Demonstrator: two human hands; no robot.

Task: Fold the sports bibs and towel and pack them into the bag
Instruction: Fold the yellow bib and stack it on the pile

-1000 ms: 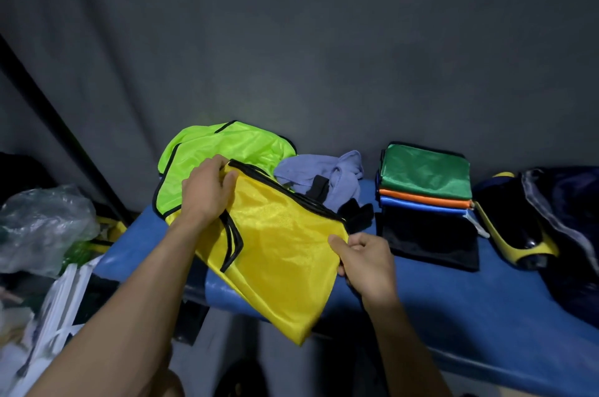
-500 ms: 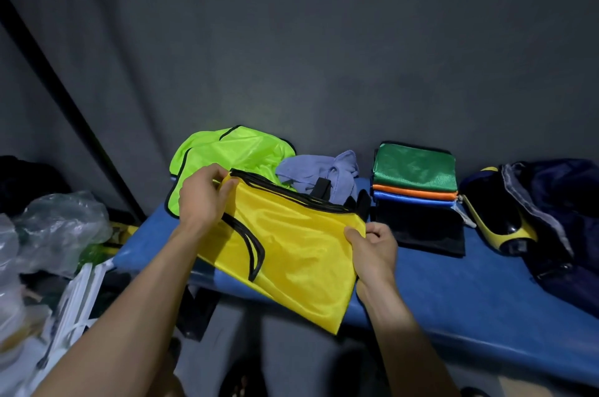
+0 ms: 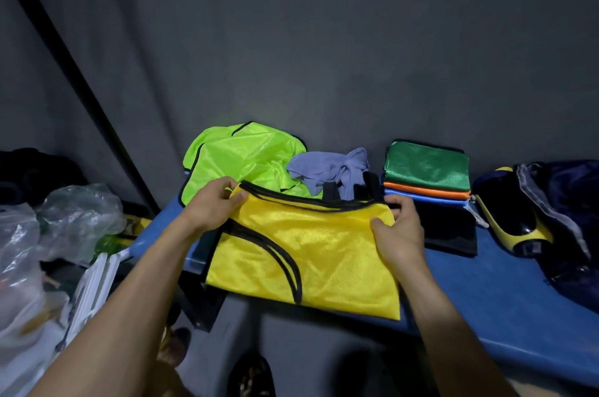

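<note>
A yellow bib (image 3: 321,254) with black trim lies folded in half over the front of the blue bench (image 3: 505,296). My left hand (image 3: 214,205) pinches its upper left corner. My right hand (image 3: 398,231) grips its upper right corner. Behind it a neon green bib (image 3: 240,160) lies crumpled, and a grey-blue towel (image 3: 327,166) is bunched beside it. A stack of folded bibs (image 3: 428,176), green over orange, blue and black, sits to the right. The dark blue bag (image 3: 564,212) with yellow trim lies open at the far right.
Clear plastic bags (image 3: 64,218) and a white rack (image 3: 94,283) crowd the floor at left. A dark pole (image 3: 81,82) slants along the grey wall. Black straps (image 3: 334,192) poke up behind the yellow bib. Dark shoes (image 3: 249,374) lie below the bench.
The yellow bib hung slanted from my hands; now it is leveled and spread over the bench front. My right hand has moved up and right along its top edge.
</note>
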